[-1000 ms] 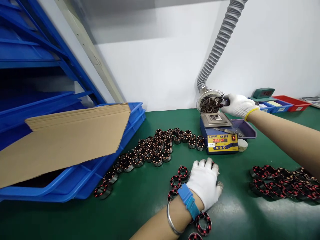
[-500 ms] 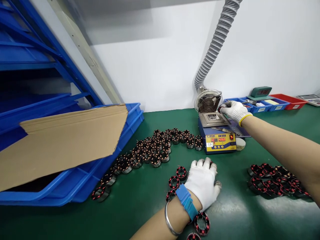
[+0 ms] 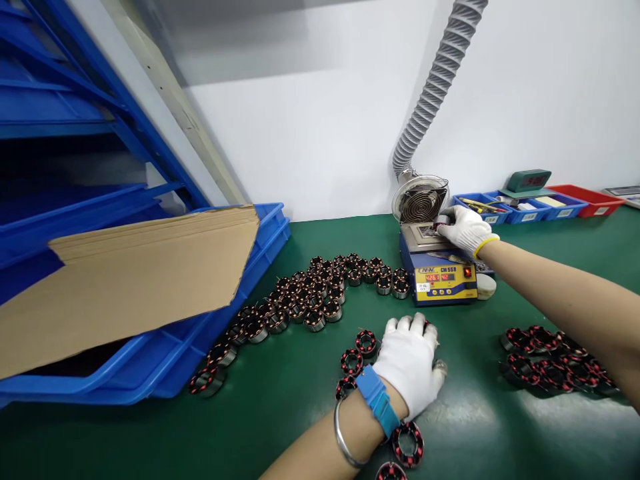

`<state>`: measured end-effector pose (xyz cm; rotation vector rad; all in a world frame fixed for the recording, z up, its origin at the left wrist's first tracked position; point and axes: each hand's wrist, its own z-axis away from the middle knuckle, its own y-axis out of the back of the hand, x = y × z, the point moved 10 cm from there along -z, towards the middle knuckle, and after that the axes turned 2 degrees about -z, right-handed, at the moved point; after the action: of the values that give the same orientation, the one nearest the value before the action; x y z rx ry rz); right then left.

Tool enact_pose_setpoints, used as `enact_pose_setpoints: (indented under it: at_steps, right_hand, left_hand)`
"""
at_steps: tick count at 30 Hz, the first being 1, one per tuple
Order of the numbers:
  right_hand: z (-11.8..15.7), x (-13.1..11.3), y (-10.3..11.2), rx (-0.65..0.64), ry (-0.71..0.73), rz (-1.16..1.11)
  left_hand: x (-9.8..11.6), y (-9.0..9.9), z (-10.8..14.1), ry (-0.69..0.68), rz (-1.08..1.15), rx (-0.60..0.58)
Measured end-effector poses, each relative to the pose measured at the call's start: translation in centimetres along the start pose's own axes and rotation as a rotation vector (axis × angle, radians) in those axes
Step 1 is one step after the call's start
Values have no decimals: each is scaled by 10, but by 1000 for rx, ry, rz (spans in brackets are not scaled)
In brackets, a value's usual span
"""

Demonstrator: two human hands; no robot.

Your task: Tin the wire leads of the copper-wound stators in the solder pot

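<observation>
My right hand (image 3: 465, 230), in a white glove with a yellow cuff, pinches a small ring-shaped motor stator (image 3: 441, 222). It holds the stator beside the top opening of a blue and yellow solder pot (image 3: 444, 283) with red digits lit. The glove hides much of this stator. My left hand (image 3: 410, 367), gloved and wearing a blue wrist strap, lies palm down with fingers stretched over stators on the green table; a bit of red shows at its fingertips. Red-marked stators (image 3: 351, 362) lie left of it, and another stator (image 3: 408, 445) sits below the wrist.
Many copper-wound stators (image 3: 314, 300) spread between the pot and a blue crate (image 3: 165, 373) with cardboard (image 3: 150, 280). Another group of stators (image 3: 550, 360) lies under my right forearm. A fume hose (image 3: 433, 100) hangs behind the pot. Blue bins (image 3: 525, 213) and a red bin (image 3: 597, 208) line the wall.
My right hand has moved in from the pot's rear right side to its top opening, bringing the stator. My left hand stays put. The view has shifted slightly.
</observation>
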<state>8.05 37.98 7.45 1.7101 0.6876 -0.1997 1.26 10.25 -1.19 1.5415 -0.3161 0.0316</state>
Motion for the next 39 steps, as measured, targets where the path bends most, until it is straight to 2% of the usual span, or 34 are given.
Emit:
enact_pose_setpoints:
  at_steps: [13,21,29,36,39]
  right_hand:
    - [-6,-5,8,10,23,-35]
    - [-1,-1,-2,-9,2,-28]
    - [-9,-2,12,27,19,-56]
    - [-7,4,-1,19,22,-46]
    - [-7,2,1,21,35,-66]
  left_hand:
    - [-1,-1,-1,-7,16,19]
    - [-1,-1,-1,-10,3,39]
    - [-1,-1,-2,15,14,-12]
    - [-1,0,0,4,24,15]
    - [-1,0,-1,3,22,13]
